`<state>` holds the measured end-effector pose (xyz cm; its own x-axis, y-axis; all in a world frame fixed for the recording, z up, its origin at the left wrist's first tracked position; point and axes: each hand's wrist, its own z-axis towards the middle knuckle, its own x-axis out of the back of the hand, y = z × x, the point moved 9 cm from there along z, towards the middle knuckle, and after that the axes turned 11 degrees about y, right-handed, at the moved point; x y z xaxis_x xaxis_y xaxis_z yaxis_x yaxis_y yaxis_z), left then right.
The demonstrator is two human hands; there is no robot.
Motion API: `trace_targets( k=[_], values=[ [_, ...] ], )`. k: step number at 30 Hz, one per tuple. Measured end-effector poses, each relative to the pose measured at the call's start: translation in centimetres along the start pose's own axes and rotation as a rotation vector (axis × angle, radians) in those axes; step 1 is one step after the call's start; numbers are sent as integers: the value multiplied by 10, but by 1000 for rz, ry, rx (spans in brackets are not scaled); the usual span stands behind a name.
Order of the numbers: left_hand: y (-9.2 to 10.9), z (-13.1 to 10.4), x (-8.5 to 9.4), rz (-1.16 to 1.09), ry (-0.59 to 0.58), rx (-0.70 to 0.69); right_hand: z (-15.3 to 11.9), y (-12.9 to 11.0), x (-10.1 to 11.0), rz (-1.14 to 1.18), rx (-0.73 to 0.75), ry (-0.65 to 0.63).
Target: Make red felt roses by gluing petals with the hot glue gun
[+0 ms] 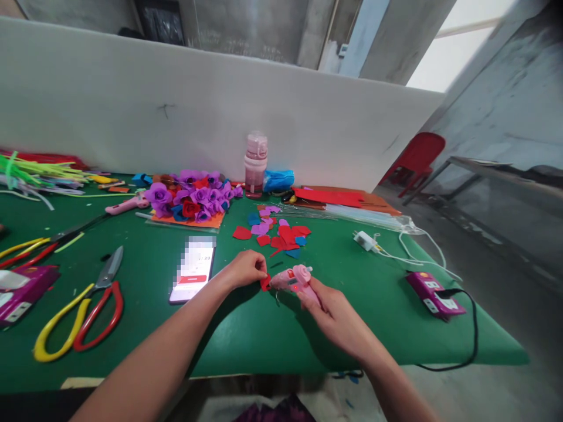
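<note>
The pink glue gun (pixel 294 279) lies long-ways across the green worktop (pixel 246 334), its tip pointing left at a small red piece (pixel 265 283). The right hand (pixel 336 313) is closed around the gun's handle. The left hand (pixel 246 268) pinches the red piece, just right of the phone (pixel 193 269). The fingers hide most of the piece.

A single head-worn camera looks forward and down from above the near edge of a green cloth-covered table (pixel 360 328). The person's two forearms enter from the bottom of the frame, close to the lens. The view faces a white partition board (pixel 176 105) along the table's far side. The frame tilts slightly.
</note>
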<state>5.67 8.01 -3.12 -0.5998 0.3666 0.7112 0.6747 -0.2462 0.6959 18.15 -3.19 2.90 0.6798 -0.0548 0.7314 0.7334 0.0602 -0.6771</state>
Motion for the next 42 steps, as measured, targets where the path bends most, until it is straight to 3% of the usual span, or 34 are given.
trace_targets(
  k=[13,35,42],
  values=[
    [1,1,0,-13,5,-12,0,0,-7,-49,2,-37],
    [-2,0,0,-1,10,-8,3,10,4,-117,-37,22],
    [-2,0,1,-34,3,-6,2,7,9,-10,4,54]
  ],
)
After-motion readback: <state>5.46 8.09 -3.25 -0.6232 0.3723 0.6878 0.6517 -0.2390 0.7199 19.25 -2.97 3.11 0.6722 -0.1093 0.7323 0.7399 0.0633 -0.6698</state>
